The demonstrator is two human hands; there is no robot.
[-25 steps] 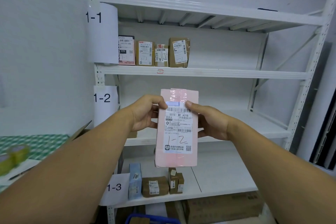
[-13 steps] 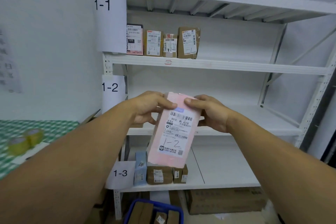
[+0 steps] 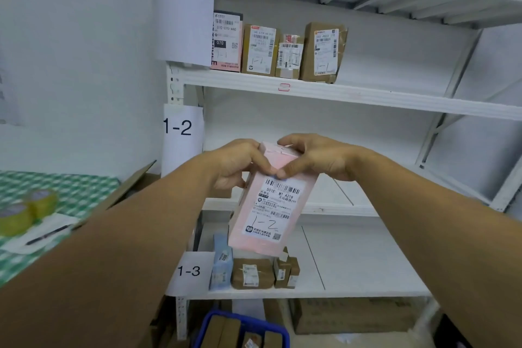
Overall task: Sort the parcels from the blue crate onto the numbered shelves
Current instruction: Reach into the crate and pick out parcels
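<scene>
Risks first. We judge the main one to be a slip. The pink parcel (image 3: 271, 206) is held only at its top end, and its lower part hangs free and tilted. The face looks glossy, so a fingertip pinch could let it slide or twist.

Second, we think the lower edge could catch the front lip of the 1-2 shelf (image 3: 339, 209) if it goes in at this tilt. The parcel hangs across that lip, with its lower end in front of the 1-3 shelf (image 3: 367, 291) opening. A drop from here would likely land on the brown parcels (image 3: 252, 274) on 1-3 or in the blue crate (image 3: 245, 319) below.

Third is a wrong sort. The handwritten mark on the label reads 1-2 and matches the 1-2 sign (image 3: 180, 127) on the post. But 1-3 sits right under it, so setting the parcel low would misplace it.

Now the hands. The left hand (image 3: 236, 165) is clamped on the top left corner, thumb on the label face and fingers curled behind. The right hand (image 3: 320, 158) is clamped over the top right corner, with its thumb tip pressed just above the barcode and its fingers wrapped over the top edge. The two thumbs nearly meet. The parcel is in the air in front of the 1-2 opening, touching no shelf that we can see.
</scene>
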